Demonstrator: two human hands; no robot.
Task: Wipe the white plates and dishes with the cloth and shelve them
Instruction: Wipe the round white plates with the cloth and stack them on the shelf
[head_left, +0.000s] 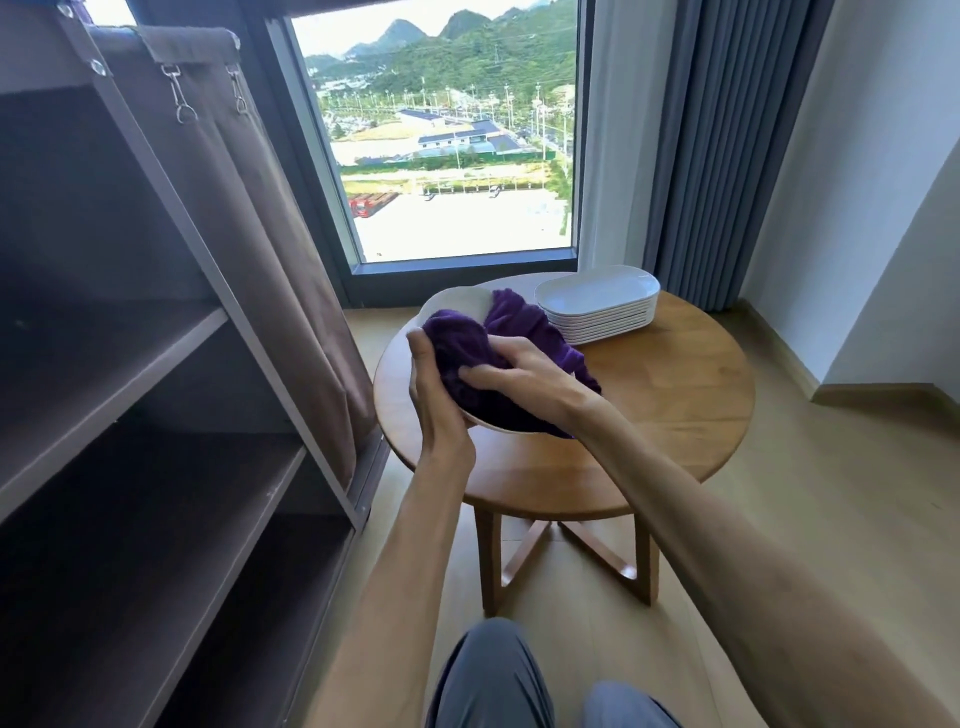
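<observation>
I hold a white plate (451, 301) tilted above the round wooden table (670, 395). My left hand (436, 395) grips its near left rim, thumb over the edge. My right hand (511, 371) presses a bunched purple cloth (514, 317) into the plate's inside, fingers curled into the fabric. The cloth covers most of the plate and spills over its right side. A stack of several white oblong dishes (597, 304) stands on the far side of the table.
A brown fabric-covered shelf unit (130, 364) with bare shelves stands at the left, its curtain (260, 249) pulled aside. A window and grey drapes (727, 145) are behind the table. My knees (493, 675) show at the bottom.
</observation>
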